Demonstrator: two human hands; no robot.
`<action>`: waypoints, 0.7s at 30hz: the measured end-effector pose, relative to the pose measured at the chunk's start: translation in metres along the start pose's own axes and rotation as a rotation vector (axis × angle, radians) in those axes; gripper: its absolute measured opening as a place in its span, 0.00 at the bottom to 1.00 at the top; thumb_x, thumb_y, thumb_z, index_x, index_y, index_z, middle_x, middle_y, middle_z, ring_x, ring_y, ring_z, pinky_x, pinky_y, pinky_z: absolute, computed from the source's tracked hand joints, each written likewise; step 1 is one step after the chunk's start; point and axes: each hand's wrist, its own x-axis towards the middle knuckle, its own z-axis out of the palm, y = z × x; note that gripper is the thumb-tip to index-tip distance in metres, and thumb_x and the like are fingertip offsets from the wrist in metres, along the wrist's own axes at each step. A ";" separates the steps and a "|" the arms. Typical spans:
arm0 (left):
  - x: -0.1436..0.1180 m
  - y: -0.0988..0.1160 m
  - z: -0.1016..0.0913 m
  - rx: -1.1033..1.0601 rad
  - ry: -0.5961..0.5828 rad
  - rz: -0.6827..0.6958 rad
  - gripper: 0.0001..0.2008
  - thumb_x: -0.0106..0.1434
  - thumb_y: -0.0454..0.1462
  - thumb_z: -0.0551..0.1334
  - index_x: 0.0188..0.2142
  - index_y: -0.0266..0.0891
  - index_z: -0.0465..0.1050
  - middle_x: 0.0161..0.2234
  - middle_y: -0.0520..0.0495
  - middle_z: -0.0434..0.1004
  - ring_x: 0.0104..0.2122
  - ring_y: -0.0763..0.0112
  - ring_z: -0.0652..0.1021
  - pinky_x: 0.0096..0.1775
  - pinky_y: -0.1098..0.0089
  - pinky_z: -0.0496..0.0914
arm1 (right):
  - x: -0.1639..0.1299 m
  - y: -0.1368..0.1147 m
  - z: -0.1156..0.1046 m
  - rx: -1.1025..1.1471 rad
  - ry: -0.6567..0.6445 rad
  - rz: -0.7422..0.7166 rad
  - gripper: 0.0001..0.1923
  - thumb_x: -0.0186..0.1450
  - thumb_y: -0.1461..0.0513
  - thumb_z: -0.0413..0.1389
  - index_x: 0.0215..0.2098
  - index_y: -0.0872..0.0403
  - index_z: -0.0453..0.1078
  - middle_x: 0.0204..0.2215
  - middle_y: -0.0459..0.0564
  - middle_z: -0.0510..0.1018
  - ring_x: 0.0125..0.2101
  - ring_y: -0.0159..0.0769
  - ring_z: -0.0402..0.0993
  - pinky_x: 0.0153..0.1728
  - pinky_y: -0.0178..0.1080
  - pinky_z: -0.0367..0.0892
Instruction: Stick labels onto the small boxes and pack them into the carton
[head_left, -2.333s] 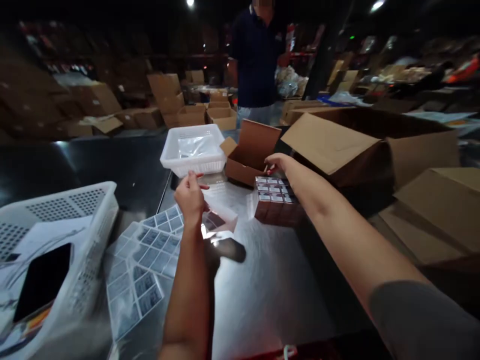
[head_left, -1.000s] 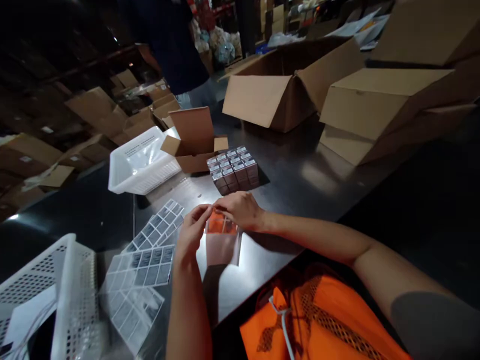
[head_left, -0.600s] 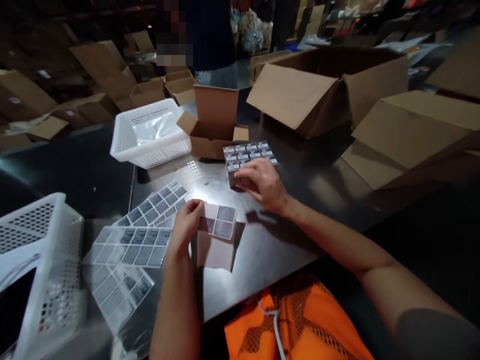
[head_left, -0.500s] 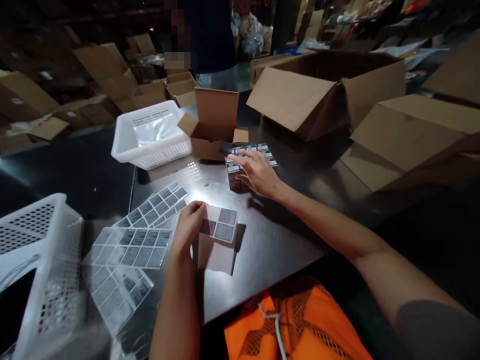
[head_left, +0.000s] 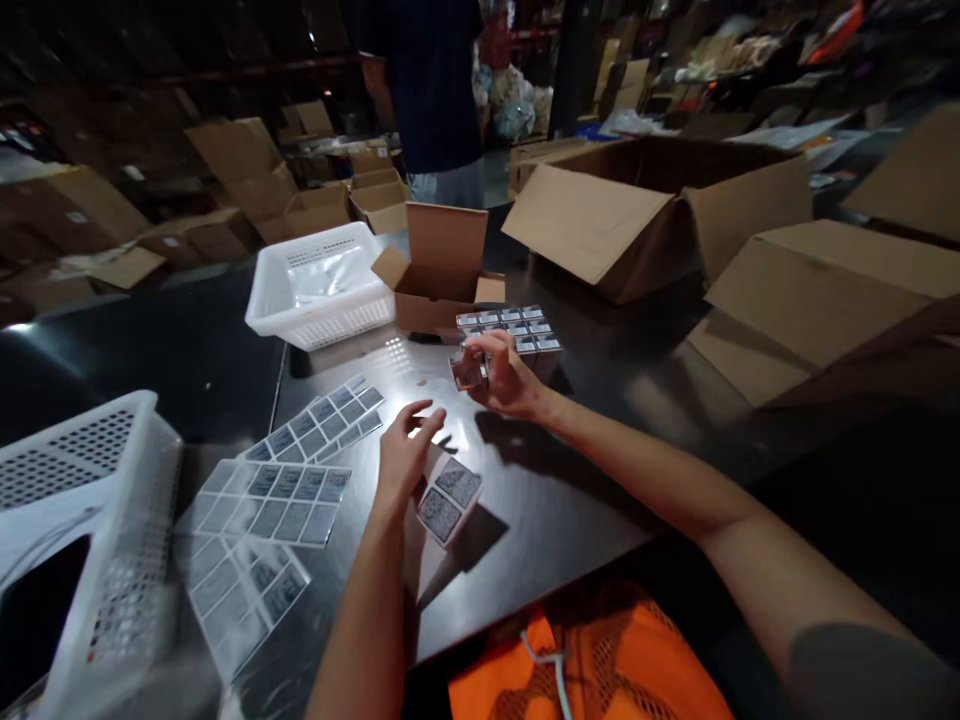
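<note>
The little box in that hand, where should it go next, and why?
Probably toward the left hand. The right hand holds the little box lifted off the block of boxes, while the left hand hovers open above the small sticker sheet, which shows two labels.

Single head-worn view, looking forward and down across a dark table (head_left: 600, 470). Close range: both forearms enter from the bottom edge, left hand (head_left: 405, 455) centre frame, right hand (head_left: 506, 375) just above it. Wide lens, edges bend. Far field reaches the upper frame: cardboard boxes (head_left: 645, 215) upper right, a standing person (head_left: 427, 90) top centre. No second view to overlap.
</note>
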 end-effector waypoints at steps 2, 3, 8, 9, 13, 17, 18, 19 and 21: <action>-0.002 0.002 0.001 -0.074 -0.055 0.078 0.31 0.49 0.47 0.71 0.51 0.38 0.75 0.38 0.45 0.82 0.37 0.63 0.79 0.38 0.67 0.71 | -0.005 -0.018 0.000 0.028 0.011 -0.074 0.22 0.63 0.65 0.54 0.53 0.49 0.55 0.40 0.48 0.76 0.40 0.39 0.77 0.54 0.55 0.65; -0.003 0.003 0.001 -0.095 -0.088 0.117 0.31 0.47 0.46 0.72 0.50 0.38 0.75 0.39 0.44 0.82 0.38 0.62 0.80 0.39 0.66 0.71 | -0.008 -0.027 -0.002 0.043 0.015 -0.115 0.19 0.64 0.65 0.54 0.51 0.48 0.56 0.40 0.47 0.77 0.40 0.38 0.77 0.54 0.54 0.65; -0.007 0.005 0.001 -0.040 -0.112 0.211 0.25 0.48 0.45 0.74 0.44 0.40 0.77 0.39 0.49 0.81 0.34 0.68 0.77 0.35 0.69 0.70 | -0.018 -0.056 -0.025 0.226 -0.007 -0.184 0.20 0.64 0.66 0.59 0.51 0.47 0.60 0.48 0.51 0.74 0.51 0.38 0.73 0.55 0.49 0.67; -0.008 0.005 0.001 -0.012 -0.088 0.229 0.26 0.48 0.45 0.74 0.46 0.42 0.77 0.41 0.49 0.80 0.31 0.70 0.76 0.32 0.71 0.69 | -0.020 -0.058 -0.032 0.287 0.025 -0.099 0.23 0.63 0.63 0.63 0.52 0.47 0.61 0.51 0.54 0.72 0.54 0.41 0.71 0.55 0.50 0.68; -0.011 0.004 0.005 0.156 -0.050 0.329 0.26 0.49 0.42 0.74 0.49 0.46 0.78 0.46 0.49 0.79 0.26 0.77 0.71 0.25 0.75 0.62 | -0.023 -0.057 -0.051 0.594 0.320 0.363 0.20 0.59 0.53 0.68 0.43 0.47 0.66 0.48 0.51 0.73 0.51 0.43 0.72 0.52 0.48 0.70; -0.015 0.000 0.013 0.257 -0.076 0.335 0.26 0.49 0.41 0.74 0.50 0.47 0.79 0.41 0.49 0.80 0.24 0.77 0.69 0.24 0.75 0.60 | -0.024 -0.057 -0.053 0.952 0.316 0.763 0.18 0.59 0.50 0.67 0.33 0.49 0.65 0.30 0.42 0.73 0.34 0.33 0.75 0.41 0.39 0.72; -0.016 -0.001 0.014 0.275 -0.089 0.323 0.27 0.49 0.42 0.74 0.50 0.47 0.78 0.40 0.49 0.81 0.24 0.77 0.68 0.24 0.75 0.60 | -0.025 -0.058 -0.053 1.002 0.261 0.841 0.18 0.58 0.51 0.68 0.32 0.50 0.66 0.29 0.41 0.73 0.31 0.31 0.74 0.39 0.38 0.71; -0.016 -0.002 0.016 0.293 -0.101 0.314 0.28 0.49 0.43 0.74 0.51 0.47 0.78 0.40 0.49 0.81 0.23 0.77 0.68 0.24 0.75 0.60 | -0.026 -0.058 -0.054 1.039 0.197 0.902 0.18 0.57 0.52 0.69 0.32 0.51 0.66 0.29 0.41 0.73 0.30 0.30 0.73 0.38 0.37 0.71; -0.017 -0.003 0.018 0.335 -0.116 0.314 0.29 0.48 0.45 0.75 0.51 0.47 0.78 0.42 0.48 0.81 0.22 0.78 0.67 0.24 0.74 0.60 | -0.028 -0.057 -0.058 1.094 0.069 0.988 0.18 0.55 0.55 0.69 0.36 0.52 0.68 0.28 0.40 0.74 0.29 0.29 0.73 0.37 0.36 0.70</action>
